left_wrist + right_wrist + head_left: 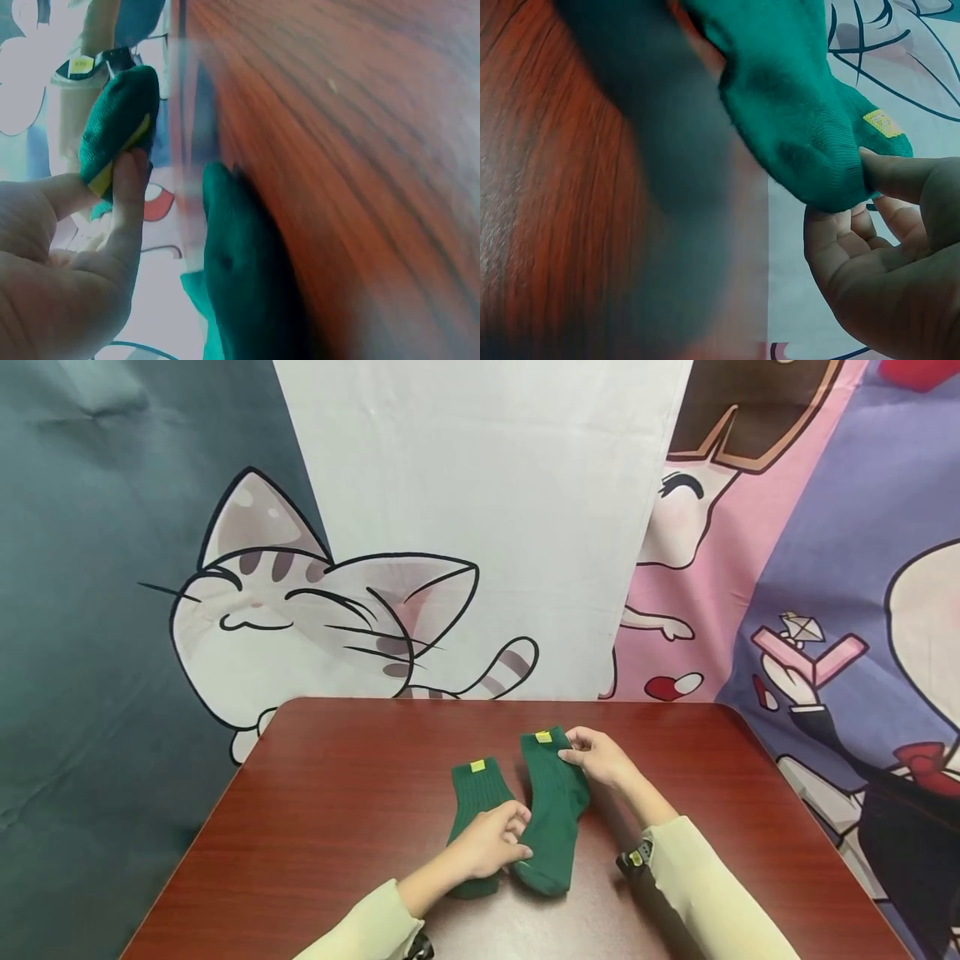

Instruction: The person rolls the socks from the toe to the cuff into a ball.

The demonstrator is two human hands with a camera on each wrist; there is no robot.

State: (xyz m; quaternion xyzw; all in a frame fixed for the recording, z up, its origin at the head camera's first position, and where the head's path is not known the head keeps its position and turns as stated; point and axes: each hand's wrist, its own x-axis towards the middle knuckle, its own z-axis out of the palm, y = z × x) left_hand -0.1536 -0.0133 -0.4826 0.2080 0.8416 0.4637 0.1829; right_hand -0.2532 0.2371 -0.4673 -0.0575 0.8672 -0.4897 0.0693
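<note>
Two green ribbed socks show in the head view, each with a small yellow tag at its cuff. My left hand (489,842) pinches the toe end of the right-hand sock (553,827) between thumb and fingers. At that sock's upper right side, just below the cuff, my right hand (598,758) grips the fabric. The sock hangs raised between the hands, its toe toward me. Beside it, the other sock (474,793) lies on the table, partly hidden behind my left hand. A yellow stripe crosses the pinched toe (124,124) in the left wrist view.
A reddish-brown wooden table (330,810) stretches under both hands. Behind its far edge hangs a cartoon-printed cloth backdrop (487,468). Dark bands with small cameras (636,858) sit on both wrists, over pale sleeves (712,885).
</note>
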